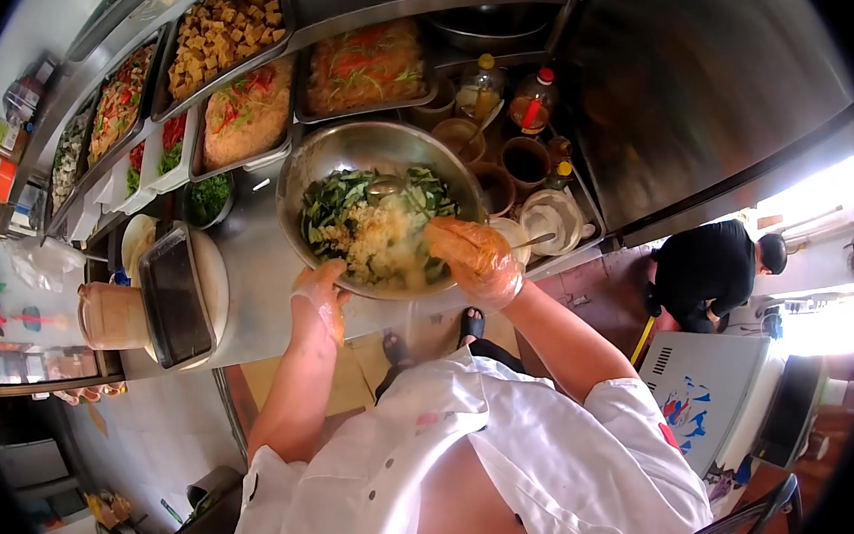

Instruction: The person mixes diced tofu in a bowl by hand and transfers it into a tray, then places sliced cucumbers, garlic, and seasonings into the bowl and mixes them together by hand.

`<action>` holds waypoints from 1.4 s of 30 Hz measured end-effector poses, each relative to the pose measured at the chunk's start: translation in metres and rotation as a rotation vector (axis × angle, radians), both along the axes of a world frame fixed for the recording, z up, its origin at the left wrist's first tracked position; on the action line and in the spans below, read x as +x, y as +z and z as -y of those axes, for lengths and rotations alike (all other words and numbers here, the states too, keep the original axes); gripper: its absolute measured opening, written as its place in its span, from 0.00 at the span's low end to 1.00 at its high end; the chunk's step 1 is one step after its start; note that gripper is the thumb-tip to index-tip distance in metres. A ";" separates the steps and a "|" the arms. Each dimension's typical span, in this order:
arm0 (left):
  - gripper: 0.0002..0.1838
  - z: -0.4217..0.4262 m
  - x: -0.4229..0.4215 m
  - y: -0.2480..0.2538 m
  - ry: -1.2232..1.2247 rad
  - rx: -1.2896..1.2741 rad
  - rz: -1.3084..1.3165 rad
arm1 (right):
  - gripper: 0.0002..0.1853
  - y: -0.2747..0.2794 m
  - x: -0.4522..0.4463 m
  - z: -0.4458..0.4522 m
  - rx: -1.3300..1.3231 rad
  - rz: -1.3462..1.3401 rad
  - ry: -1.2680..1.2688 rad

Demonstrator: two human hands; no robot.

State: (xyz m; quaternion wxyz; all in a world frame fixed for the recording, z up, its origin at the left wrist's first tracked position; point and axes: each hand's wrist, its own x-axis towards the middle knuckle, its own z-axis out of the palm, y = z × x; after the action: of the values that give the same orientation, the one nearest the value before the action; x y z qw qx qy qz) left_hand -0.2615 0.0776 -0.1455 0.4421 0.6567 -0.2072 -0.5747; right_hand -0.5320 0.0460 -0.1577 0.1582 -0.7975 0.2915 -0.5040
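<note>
A large steel bowl (304,166) on the steel counter holds cut green vegetables (341,195) with pale minced garlic or a similar topping (379,226) heaped on them. A metal ladle head (384,185) lies among the greens. My left hand (322,293), in a clear glove, touches the bowl's near left rim with its fingers. My right hand (476,258), gloved and stained orange, is over the bowl's right rim, its fingers bent inward. Whether anything is in its fingers is hidden.
Trays of tofu cubes (218,37) and garnished food (366,66) line the back. Sauce bottles (532,101) and seasoning bowls (554,219) stand right. A dark tray (177,297) and a tub (113,315) are left. A person in black (705,270) bends at far right.
</note>
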 end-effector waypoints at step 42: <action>0.14 -0.152 0.217 -0.183 0.517 0.003 -0.172 | 0.15 -0.130 -0.011 0.036 1.055 0.540 -0.715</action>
State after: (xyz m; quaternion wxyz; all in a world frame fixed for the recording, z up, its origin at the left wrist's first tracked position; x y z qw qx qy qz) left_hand -0.0441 0.2294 -0.3290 0.5891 0.6373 0.0066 -0.4968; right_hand -0.5428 0.0102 -0.2872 0.4161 -0.3154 0.6932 -0.4969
